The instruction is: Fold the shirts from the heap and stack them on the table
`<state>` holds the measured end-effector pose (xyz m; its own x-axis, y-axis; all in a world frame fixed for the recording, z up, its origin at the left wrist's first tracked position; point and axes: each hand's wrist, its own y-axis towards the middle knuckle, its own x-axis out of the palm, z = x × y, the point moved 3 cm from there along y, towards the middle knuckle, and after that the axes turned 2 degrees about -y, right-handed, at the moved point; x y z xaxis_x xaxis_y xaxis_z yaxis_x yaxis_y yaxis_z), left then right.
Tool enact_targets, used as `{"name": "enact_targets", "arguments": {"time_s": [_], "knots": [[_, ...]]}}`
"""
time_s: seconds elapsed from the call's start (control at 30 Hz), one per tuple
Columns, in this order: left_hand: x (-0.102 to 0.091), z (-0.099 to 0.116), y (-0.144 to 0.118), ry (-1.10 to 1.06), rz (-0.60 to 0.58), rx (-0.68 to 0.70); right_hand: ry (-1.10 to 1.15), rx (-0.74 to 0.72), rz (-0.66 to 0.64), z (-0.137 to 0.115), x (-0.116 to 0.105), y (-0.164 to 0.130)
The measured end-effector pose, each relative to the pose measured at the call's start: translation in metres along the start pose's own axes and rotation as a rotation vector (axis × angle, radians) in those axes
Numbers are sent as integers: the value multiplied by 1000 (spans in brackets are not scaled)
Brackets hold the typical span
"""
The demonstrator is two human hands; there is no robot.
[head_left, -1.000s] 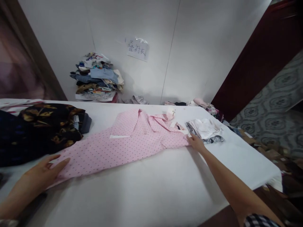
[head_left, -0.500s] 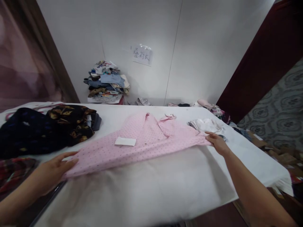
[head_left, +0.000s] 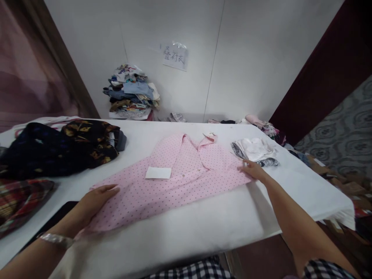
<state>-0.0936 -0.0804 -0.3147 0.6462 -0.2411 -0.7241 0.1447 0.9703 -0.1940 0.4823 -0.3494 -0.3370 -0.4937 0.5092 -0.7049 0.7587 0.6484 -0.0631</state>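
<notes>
A pink dotted shirt (head_left: 162,190) lies spread across the table, its collar to the far side and its front edge near the table's near edge. On its left part rests my left hand (head_left: 99,199), fingers stretched out over the cloth. At the right end, my right hand (head_left: 252,169) has its fingers closed on the shirt's edge. A small white rectangular piece (head_left: 158,173) sits on the shirt, left of its buttons.
Dark patterned clothes (head_left: 58,149) and a red plaid garment (head_left: 23,201) lie at the left. A folded white garment (head_left: 255,150) is beyond my right hand. Against the wall stands a clothes stack (head_left: 132,93), left of a paper sign (head_left: 174,57). The white table (head_left: 302,186) extends right.
My left hand has moved right and inward over the shirt, its fingers now laid on the cloth. My right hand has shifted slightly left. The shirt's near part lies flatter and lower.
</notes>
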Motion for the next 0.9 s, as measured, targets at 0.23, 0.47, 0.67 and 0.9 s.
{"name": "enact_targets", "arguments": {"time_s": [0.23,0.47,0.67,0.9], "knots": [[-19,6,-23,-241,436,-45,433,-113,285,-4,9,21],[1,-4,-4,36,150,-56,172,-103,269,2,40,29],[-5,-3,-2,19,283,-24,321,-72,377,2,35,31],[-1,8,-2,317,100,15,-65,-83,228,-1,36,42]]}}
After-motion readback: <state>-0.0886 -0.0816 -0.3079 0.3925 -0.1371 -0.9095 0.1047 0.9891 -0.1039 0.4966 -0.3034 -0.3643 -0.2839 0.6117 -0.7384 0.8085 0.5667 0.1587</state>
